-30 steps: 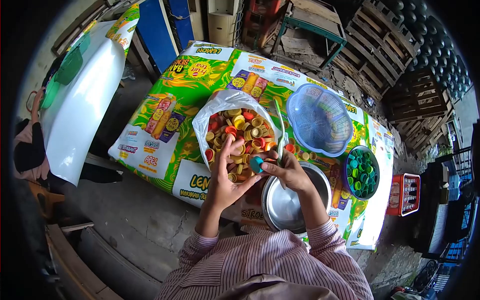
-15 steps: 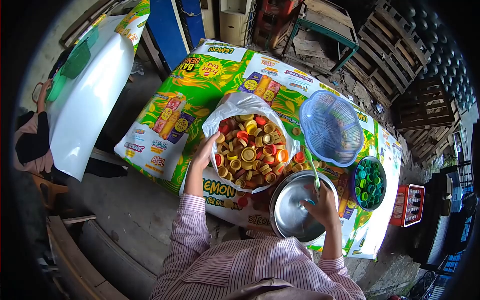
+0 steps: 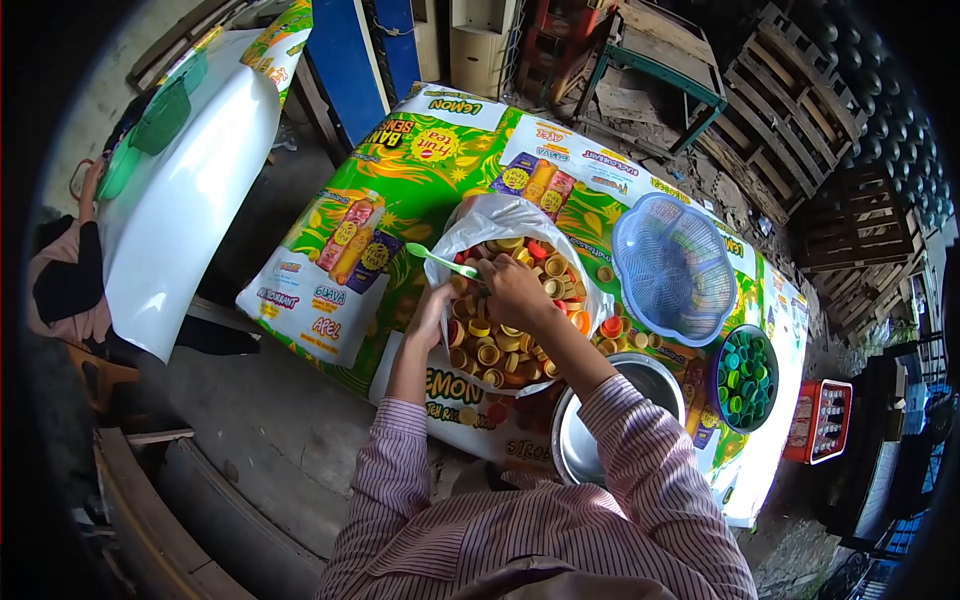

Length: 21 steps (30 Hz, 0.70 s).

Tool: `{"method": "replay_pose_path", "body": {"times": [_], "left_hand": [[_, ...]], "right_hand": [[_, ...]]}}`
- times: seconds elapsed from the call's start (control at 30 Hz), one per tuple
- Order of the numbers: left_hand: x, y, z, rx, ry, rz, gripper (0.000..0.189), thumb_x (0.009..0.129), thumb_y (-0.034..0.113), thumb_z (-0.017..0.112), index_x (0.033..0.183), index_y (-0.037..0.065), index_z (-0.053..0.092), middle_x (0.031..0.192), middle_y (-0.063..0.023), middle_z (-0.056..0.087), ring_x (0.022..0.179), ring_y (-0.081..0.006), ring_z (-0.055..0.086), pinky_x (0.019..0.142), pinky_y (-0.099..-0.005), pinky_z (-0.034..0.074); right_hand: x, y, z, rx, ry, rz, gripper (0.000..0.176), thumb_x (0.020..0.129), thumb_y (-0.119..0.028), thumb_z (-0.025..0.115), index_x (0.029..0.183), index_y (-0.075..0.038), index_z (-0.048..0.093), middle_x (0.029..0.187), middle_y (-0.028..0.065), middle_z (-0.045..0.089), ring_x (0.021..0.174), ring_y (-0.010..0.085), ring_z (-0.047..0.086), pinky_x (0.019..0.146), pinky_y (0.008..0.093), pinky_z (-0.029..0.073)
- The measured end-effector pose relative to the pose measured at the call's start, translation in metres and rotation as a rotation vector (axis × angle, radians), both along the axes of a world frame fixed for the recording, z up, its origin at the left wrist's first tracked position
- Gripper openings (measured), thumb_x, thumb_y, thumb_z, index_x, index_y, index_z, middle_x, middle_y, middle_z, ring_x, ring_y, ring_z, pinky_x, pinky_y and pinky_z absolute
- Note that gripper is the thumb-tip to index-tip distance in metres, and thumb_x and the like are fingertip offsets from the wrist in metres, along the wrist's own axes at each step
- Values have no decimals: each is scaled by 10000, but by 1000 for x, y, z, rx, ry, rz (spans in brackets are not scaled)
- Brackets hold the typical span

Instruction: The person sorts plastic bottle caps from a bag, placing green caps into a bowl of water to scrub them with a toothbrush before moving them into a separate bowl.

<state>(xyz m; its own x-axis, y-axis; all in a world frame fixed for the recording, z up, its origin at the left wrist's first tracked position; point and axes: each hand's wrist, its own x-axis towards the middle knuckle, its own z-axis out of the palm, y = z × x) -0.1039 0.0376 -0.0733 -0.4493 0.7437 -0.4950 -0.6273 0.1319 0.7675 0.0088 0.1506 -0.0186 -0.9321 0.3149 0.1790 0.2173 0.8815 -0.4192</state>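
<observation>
A white plastic bag [image 3: 455,226] full of yellow, orange and red bottle caps [image 3: 489,354] stands with its mouth rolled wide. My left hand [image 3: 432,312] is closed at the bag's left rim, its fingertips partly hidden by the bag and caps. Over the caps my right hand [image 3: 515,292] is closed round a slim, light green handled tool [image 3: 440,261]. The rounded green end sticks out to the left past the rim, and the other end is hidden in my fingers. Under my right forearm sits a round metal bowl [image 3: 654,374].
A blue plastic basket [image 3: 672,262] and a dark bowl of green caps [image 3: 745,380] stand on the right of the table with a printed cover [image 3: 345,330]. Beyond the right edge is a red crate [image 3: 822,412]. At far left, a person [image 3: 75,290] is beside another table.
My right hand has moved left from above the metal bowl to the bag, carrying the green tool, which now points left. My left hand stays at the bag's left side.
</observation>
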Motion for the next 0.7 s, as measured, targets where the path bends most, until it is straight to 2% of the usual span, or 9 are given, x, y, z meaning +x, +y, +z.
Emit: {"method": "replay_pose_path", "body": {"times": [0.07,0.13,0.2,0.33,0.4,0.53,0.6,0.67,0.7], "left_hand": [[2,-1,-6,25,31,66,258,750,176,498,957,31,549,899,-63,569,822,-185,551,769,-315,447],[6,-3,5,32,31,62,255,750,175,496,956,33,549,896,-64,569,824,-184,550,765,-315,445],[7,-5,13,8,-25,4,273,763,192,490,979,31,537,918,-75,563,848,-194,547,782,-326,442],[4,-4,9,37,19,12,309,779,216,486,1019,25,519,950,-87,551,885,-203,537,803,-336,435],[-3,0,1,-35,154,4,342,787,234,487,1053,20,504,976,-94,540,915,-209,524,818,-337,430],[-11,11,0,-13,282,-5,346,771,228,499,1044,16,511,958,-79,544,896,-187,528,809,-340,430],[-23,15,-11,3,267,-18,364,754,240,511,1040,15,514,943,-76,561,874,-194,547,812,-345,432],[-33,18,-14,111,-47,-58,389,741,266,516,1040,19,517,960,-87,577,875,-213,562,822,-346,436],[-36,19,-19,98,40,-50,425,739,288,514,1070,22,509,1011,-107,576,903,-228,563,828,-354,440]], "right_hand": [[-6,2,-4,48,38,15,318,710,-182,604,967,-23,506,823,136,598,853,284,556,758,376,440],[-7,4,-5,128,-59,-31,329,703,-213,623,959,-40,511,837,108,602,903,259,543,799,372,416],[-5,6,1,144,-7,-29,338,696,-258,649,924,-43,522,817,124,601,853,267,560,800,382,409],[10,21,20,-98,9,-93,431,658,-327,709,876,5,543,726,163,594,712,327,577,708,400,436],[19,29,27,-324,2,-182,439,632,-288,737,864,30,544,707,184,585,688,349,573,637,402,447],[32,37,19,-297,49,-182,433,607,-240,752,839,54,533,704,204,575,676,356,573,613,391,446],[42,38,16,-305,166,-137,443,598,-232,755,839,61,527,722,207,582,683,357,574,621,386,452],[56,23,45,-373,94,-228,422,612,-205,743,852,62,521,724,200,586,672,350,575,628,375,459],[65,27,23,-393,158,-236,395,625,-166,732,872,56,518,726,194,585,674,326,578,628,361,463]]}}
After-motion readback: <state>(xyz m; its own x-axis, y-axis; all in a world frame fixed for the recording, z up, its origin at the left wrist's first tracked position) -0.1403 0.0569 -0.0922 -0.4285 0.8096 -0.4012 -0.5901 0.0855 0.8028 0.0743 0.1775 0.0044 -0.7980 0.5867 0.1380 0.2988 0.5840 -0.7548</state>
